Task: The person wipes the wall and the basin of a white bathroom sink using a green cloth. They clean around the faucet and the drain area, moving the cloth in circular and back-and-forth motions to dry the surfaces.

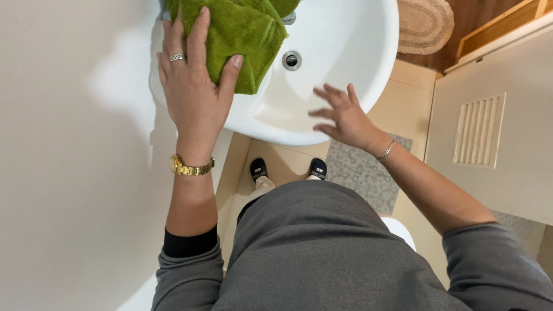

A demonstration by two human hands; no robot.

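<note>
At the washbasin's ten o'clock rim, my left hand presses a green cloth flat, wiping; my right hand hovers spread open, holding nothing.

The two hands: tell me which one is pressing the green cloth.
The left hand, with the ring and gold watch, lies flat on the green cloth. The right hand hovers open over the white basin.
</note>
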